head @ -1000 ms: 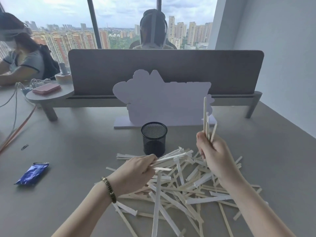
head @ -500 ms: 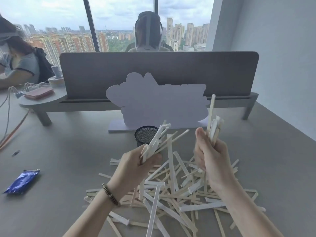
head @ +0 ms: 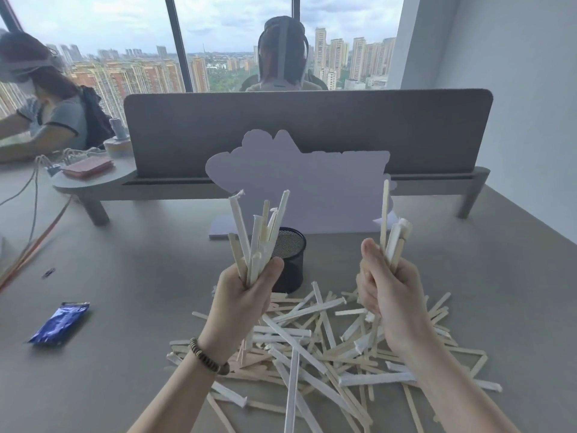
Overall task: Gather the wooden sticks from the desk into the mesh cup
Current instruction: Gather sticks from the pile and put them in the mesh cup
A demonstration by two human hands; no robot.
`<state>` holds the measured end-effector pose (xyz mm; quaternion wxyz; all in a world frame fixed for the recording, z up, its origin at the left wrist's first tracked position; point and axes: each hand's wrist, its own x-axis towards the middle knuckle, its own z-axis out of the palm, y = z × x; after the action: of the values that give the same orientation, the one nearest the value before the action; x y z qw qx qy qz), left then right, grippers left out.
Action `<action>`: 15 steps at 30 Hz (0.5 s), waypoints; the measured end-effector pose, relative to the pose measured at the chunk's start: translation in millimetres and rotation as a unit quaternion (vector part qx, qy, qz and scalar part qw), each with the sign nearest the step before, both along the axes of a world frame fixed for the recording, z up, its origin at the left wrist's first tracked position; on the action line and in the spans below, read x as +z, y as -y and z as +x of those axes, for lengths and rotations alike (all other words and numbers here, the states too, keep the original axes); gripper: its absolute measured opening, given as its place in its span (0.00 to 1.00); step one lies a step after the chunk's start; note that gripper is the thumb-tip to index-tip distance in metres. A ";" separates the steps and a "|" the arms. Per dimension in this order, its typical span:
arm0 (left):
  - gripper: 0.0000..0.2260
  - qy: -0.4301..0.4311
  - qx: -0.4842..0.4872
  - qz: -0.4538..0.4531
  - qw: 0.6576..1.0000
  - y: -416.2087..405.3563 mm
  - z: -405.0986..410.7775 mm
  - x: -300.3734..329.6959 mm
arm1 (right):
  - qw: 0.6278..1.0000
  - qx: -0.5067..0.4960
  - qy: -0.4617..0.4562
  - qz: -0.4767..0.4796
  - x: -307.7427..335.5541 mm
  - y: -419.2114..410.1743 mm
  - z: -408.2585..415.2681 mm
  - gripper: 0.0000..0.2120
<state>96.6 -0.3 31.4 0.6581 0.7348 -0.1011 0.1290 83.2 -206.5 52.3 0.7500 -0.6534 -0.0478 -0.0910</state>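
Observation:
A black mesh cup (head: 290, 257) stands on the grey desk (head: 156, 292), behind a loose pile of wooden sticks (head: 327, 348), some in white paper sleeves. My left hand (head: 246, 295) is raised in front of the cup, closed around an upright bundle of sticks (head: 259, 232) that partly hides the cup. My right hand (head: 390, 295) is lifted over the right side of the pile, gripping a smaller upright bundle (head: 392, 235). The inside of the cup is hidden.
A pale cut-out board (head: 312, 189) stands just behind the cup, before a grey divider (head: 306, 129). A blue packet (head: 59, 321) lies at the left. Cables (head: 28, 220) run along the far left. Two other people sit beyond the desk.
My left hand has lifted a bundle of sticks off the pile and turned it upright in front of the cup. My right hand kept its bundle raised.

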 end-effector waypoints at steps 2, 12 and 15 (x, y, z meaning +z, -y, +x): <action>0.24 0.002 -0.004 -0.018 1.000 0.1 0.7 -0.5 | 1.000 -0.003 0.017 0.002 6.0 1.2 -1.6 0.26; 0.20 0.040 -0.025 -0.033 0.998 4.4 2.4 -8.7 | 0.999 -0.012 0.025 -0.043 13.2 -2.8 -1.8 0.23; 0.20 0.035 -0.008 -0.023 0.999 4.9 0.9 -13.1 | 0.999 -0.019 0.016 -0.032 4.2 -4.6 1.0 0.22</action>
<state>97.5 -5.1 18.3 0.6722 0.7134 -0.1271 0.1521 84.2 -202.0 56.5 0.7258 -0.6764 -0.0503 -0.1145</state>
